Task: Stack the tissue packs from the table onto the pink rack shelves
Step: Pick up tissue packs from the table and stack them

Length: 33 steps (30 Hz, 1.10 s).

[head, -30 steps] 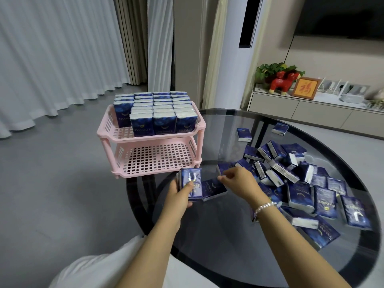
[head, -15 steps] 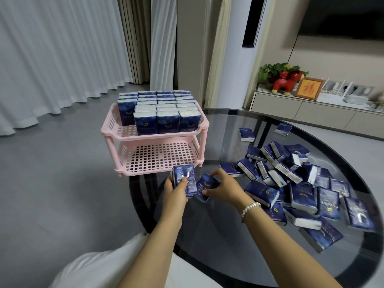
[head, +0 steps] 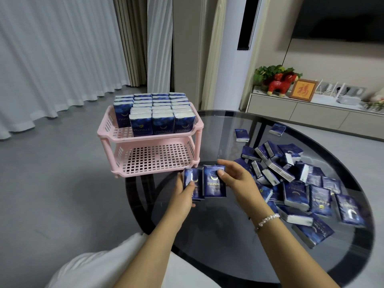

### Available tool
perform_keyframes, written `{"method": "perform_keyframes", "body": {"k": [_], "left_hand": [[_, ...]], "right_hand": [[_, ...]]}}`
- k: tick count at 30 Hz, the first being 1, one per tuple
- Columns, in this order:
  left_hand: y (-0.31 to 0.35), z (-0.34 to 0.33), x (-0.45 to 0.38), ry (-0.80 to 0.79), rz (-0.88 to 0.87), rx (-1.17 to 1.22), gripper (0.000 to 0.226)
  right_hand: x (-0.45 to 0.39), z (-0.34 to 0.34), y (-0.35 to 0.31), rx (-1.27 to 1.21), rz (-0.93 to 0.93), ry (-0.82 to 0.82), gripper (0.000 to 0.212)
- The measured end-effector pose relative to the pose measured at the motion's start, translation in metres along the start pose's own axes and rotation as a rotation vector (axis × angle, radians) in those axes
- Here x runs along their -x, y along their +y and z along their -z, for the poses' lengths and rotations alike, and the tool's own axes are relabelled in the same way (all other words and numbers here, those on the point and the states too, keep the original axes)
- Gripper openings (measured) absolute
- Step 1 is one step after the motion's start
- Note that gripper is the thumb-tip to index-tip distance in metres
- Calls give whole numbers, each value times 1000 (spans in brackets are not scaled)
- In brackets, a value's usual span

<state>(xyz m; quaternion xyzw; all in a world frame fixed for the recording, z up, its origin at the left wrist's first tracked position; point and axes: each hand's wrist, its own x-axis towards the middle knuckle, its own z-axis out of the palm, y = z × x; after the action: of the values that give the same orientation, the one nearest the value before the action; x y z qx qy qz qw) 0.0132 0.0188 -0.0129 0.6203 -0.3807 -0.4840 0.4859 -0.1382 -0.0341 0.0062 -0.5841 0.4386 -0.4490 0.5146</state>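
Observation:
A pink two-shelf rack (head: 108, 134) stands on the left edge of a round dark glass table (head: 239, 256). Its top shelf holds several rows of upright blue tissue packs (head: 162, 123); the bottom shelf (head: 158, 161) is bare. Just in front of the rack, my left hand (head: 182, 196) grips one blue pack (head: 192, 179) upright. My right hand (head: 236, 179) holds a second blue pack (head: 214, 183) pressed against the first, thumb on its face. Several loose packs (head: 295, 183) lie in a heap on the table to the right.
Two stray packs (head: 242, 135) lie further back on the glass. A white cabinet (head: 311, 113) with a red figurine and a framed picture stands beyond the table. Grey floor and white curtains (head: 52, 59) are at the left. My white-clothed knee (head: 93, 267) is at the bottom.
My right hand picked a second pack up from the table and brought it upright beside the one in my left hand. Both hands rose slightly toward the rack.

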Motion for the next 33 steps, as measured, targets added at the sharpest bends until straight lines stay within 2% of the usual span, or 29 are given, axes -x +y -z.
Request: {"method": "perform_keyframes", "body": {"k": [4,9,13,16,18,22,29,33], "left_hand": [[1,-9,2,-70,-1,-12,50],[-2,-15,5,-189,2,-80,57],[-4,-22,5,-204,6,-91,55],[-7,-26,4,-191,8,-87,57],[-9,-27,3,-184,10,-81,57],[-10,-27,2,-169,7,-61,57],[-10,-26,3,-142,-1,-43,53],[-9,-22,3,-121,-23,-48,47]], "right_hand": [[8,-7,6,-5,26,74,19],[16,-8,9,41,19,85,18],[19,4,0,119,33,100,20],[16,28,-1,507,68,280,23],[14,50,-1,806,25,329,31],[19,74,-2,1269,-191,169,40],[20,76,1,1263,-288,93,56],[24,72,6,978,-234,86,41]]}}
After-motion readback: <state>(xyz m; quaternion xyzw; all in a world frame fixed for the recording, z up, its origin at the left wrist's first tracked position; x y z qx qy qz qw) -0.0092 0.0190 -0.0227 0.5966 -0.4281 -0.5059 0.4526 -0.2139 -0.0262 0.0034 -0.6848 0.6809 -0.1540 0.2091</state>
